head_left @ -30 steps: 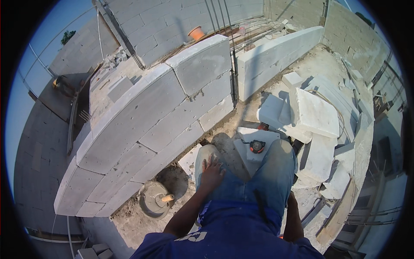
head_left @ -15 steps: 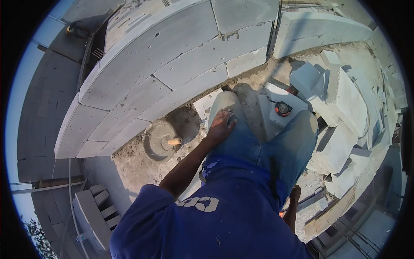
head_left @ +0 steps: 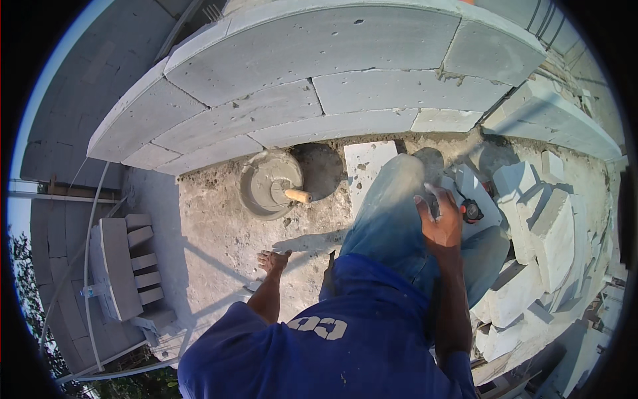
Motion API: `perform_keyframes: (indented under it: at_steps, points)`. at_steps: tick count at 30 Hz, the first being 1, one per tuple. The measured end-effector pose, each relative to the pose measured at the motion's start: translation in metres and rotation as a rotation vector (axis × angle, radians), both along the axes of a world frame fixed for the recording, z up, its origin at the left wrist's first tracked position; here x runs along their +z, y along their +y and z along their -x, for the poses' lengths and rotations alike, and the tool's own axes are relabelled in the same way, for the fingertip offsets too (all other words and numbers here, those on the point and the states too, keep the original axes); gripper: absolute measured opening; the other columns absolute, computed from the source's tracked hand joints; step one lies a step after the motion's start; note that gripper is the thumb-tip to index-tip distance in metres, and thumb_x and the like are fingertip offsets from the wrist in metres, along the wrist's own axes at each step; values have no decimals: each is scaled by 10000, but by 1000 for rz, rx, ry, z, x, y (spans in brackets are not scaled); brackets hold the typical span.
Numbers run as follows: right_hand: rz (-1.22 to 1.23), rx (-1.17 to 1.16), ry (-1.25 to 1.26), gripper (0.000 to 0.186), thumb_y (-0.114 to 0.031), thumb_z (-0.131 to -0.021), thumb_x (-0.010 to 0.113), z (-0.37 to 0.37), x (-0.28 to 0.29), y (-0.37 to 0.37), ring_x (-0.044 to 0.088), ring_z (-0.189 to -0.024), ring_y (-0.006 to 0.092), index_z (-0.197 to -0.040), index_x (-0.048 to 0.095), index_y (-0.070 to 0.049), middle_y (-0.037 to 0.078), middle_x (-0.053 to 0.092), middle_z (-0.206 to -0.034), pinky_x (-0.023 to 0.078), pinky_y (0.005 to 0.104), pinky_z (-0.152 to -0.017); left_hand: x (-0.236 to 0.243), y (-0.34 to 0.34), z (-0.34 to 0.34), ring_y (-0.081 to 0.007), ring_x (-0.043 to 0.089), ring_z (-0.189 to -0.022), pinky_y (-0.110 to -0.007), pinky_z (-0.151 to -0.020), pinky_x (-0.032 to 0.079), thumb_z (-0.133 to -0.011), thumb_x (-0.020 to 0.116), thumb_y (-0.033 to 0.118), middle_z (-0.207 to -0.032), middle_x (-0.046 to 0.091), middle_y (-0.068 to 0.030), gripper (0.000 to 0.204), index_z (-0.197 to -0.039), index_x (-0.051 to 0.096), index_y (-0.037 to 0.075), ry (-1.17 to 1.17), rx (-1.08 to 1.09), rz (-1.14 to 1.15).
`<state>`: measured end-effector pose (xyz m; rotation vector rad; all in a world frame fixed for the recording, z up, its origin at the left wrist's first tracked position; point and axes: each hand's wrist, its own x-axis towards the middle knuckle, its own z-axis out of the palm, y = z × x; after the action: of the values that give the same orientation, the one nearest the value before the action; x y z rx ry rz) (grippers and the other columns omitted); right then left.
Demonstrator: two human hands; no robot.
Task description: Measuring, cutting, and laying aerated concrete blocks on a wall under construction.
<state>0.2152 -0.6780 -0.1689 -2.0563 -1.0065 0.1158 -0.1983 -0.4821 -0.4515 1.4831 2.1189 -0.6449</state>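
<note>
My left hand is out to the left, above the dusty floor, its fingers spread and nothing in it. Over my bent legs, my right hand has thumb and fingers apart and is likewise bare. Just right of it lies a black and red tape measure on a pale block piece. Ahead of my left hand stands a round tub of grey mortar. A tool with a wooden handle rests in it, its blade sunk in the mix.
A wall of pale blocks curves across the front. A flat white block lies by my left knee. Broken and cut blocks pile up on the right. More blocks are stacked at the left, beside a bent pipe.
My left hand has left my thigh and swung left over the floor. My right hand has come up from low on the right, near a saw, to above my legs. The view has turned.
</note>
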Motion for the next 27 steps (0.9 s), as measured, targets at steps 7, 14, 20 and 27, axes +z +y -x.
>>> perform_keyframes:
  at_steps: [7, 14, 20, 27]
  points:
    - [443, 701, -5, 532, -288, -903, 690, 109, -81, 213, 638, -1098, 443, -1238, 554, 103, 301, 635, -1159, 524, 464, -953, -31, -4, 26, -405, 64, -1531, -554, -1220, 130, -663, 768, 725, -1649, 27, -254, 1407, -1567, 13, -46, -75, 111, 112]
    - [773, 786, -86, 499, -208, -860, 646, 138, -169, 266, 689, -988, 442, -1260, 546, 72, 337, 668, -1067, 565, 468, -847, -29, -8, -11, -396, 81, -1531, -550, -1210, 180, -682, 794, 686, -1653, 44, -235, 1383, -1569, 15, -35, -79, 99, 31]
    - [1037, 1067, -267, 244, -156, -848, 595, 132, -82, 304, 709, -979, 370, -983, 742, -16, 224, 719, -1065, 548, 466, -837, -47, -29, 26, -400, 90, -1529, -559, -1161, 301, -642, 827, 679, -1649, 51, -240, 1416, -1569, 28, -34, -66, 165, -34]
    - [771, 966, -193, 297, -279, -865, 619, 64, -86, 253, 693, -909, 420, -967, 709, -16, 231, 719, -963, 543, 495, -823, -49, -22, 12, -416, 50, -1526, -571, -1173, 280, -652, 853, 618, -1643, 22, -257, 1415, -1558, -8, -44, -150, 179, -99]
